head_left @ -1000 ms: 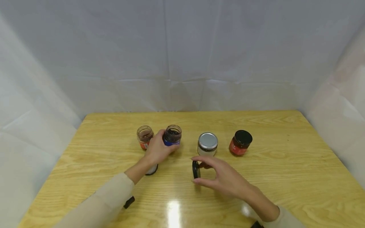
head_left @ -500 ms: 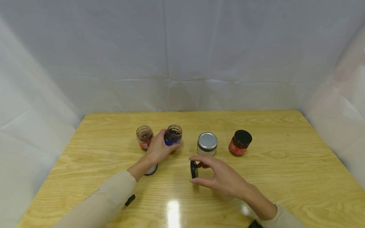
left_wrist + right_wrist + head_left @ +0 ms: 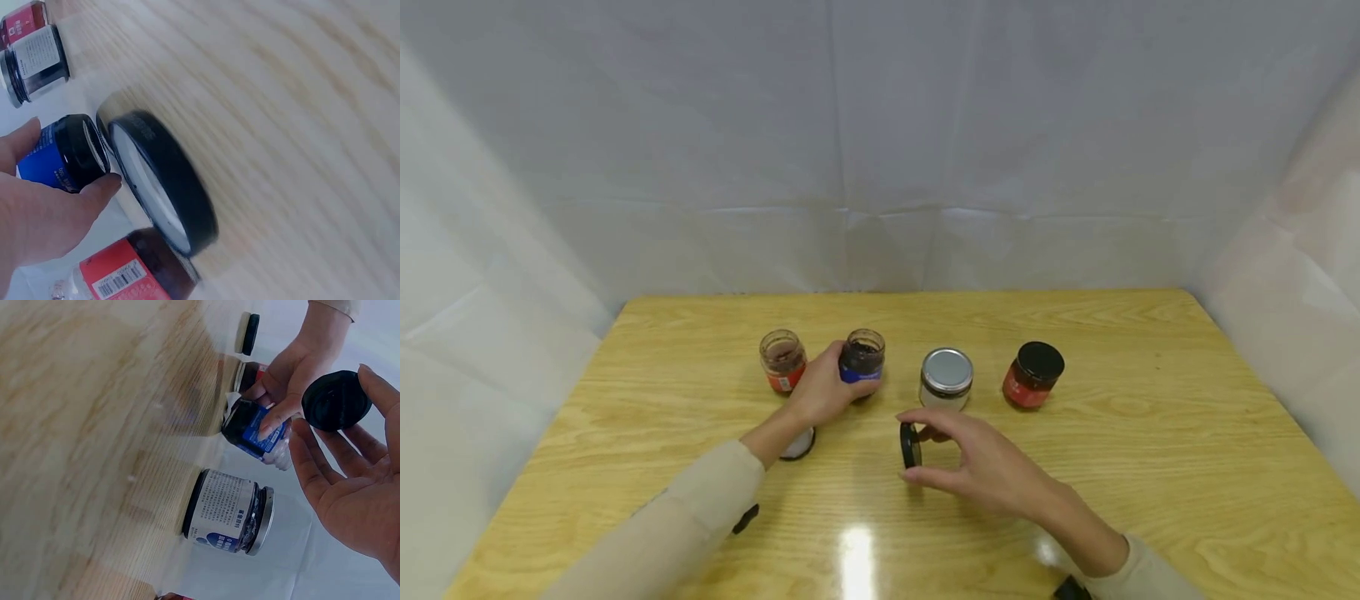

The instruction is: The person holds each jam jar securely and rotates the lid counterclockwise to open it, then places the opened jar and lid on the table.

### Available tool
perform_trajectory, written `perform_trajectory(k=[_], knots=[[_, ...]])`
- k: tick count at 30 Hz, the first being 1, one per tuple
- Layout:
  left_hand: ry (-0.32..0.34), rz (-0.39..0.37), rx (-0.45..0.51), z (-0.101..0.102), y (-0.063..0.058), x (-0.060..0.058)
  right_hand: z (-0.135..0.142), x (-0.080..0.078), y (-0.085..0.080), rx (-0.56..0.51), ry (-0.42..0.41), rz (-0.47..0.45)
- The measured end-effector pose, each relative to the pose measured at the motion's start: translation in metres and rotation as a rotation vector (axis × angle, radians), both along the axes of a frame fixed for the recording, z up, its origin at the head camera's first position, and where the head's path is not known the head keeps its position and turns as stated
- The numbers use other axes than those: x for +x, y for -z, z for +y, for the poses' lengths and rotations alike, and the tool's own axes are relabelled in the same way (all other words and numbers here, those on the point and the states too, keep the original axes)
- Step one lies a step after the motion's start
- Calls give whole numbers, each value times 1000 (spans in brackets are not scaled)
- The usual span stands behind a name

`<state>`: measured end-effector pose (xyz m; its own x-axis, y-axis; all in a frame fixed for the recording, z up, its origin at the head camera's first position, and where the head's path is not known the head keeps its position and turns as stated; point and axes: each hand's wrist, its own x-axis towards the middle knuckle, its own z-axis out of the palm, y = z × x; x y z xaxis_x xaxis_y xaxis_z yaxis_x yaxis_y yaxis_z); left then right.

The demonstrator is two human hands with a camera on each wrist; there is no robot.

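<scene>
My left hand [image 3: 822,390] grips an uncovered glass jar [image 3: 862,360] with a blue label and dark contents, fingers and thumb around its sides. The right wrist view has this blue-labelled jar [image 3: 249,428] leaning, its base at the tabletop. By its edge, between thumb and fingers, my right hand [image 3: 985,460] holds a black jar lid [image 3: 911,446] upright on its side, nearer the front. Left of the gripped jar is an uncovered jar with a red label [image 3: 785,380]. Another lid, black-rimmed and pale inside [image 3: 178,181], lies face up below my left wrist.
A silver-lidded jar with a white label [image 3: 946,380] stands right of the blue-labelled one. Further right is a black-lidded jar with a red label [image 3: 1032,377]. White sheeting [image 3: 895,150] hangs behind the wooden table [image 3: 1150,467] and along both sides.
My left hand has shifted the blue-labelled jar slightly right, away from the red-labelled one. My right hand moved a little left with the lid, then stayed nearly still.
</scene>
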<state>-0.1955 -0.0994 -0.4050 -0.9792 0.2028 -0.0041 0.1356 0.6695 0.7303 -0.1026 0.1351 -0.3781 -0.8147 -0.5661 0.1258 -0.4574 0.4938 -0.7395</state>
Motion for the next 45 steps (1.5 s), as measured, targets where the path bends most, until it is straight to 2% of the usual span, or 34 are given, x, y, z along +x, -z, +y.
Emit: perform_trajectory(k=[5,11,18,24,28,32,40,45], knots=[[14,-9,-6,3,0,0,-1,-1,0,10,-8,14],[14,-25,-8,2,3,-1,-1,-1,2,4,-12,-12],[15,-28,23,1,6,-2,0,-2,2,3,-9,-10],[-1,-30,46,-1,6,1,-1,-4,3,-28,-1,-68],[-46,-50,69,-4,3,10,-2,-5,4,-60,24,-98],[-38,-23,53,-10,0,26,-1,-6,5,-94,52,-106],[88,181,-121,-30,-4,62,-2,-9,7,-218,81,-163],[146,300,-217,-40,-6,74,-3,-13,9,-230,106,-178]])
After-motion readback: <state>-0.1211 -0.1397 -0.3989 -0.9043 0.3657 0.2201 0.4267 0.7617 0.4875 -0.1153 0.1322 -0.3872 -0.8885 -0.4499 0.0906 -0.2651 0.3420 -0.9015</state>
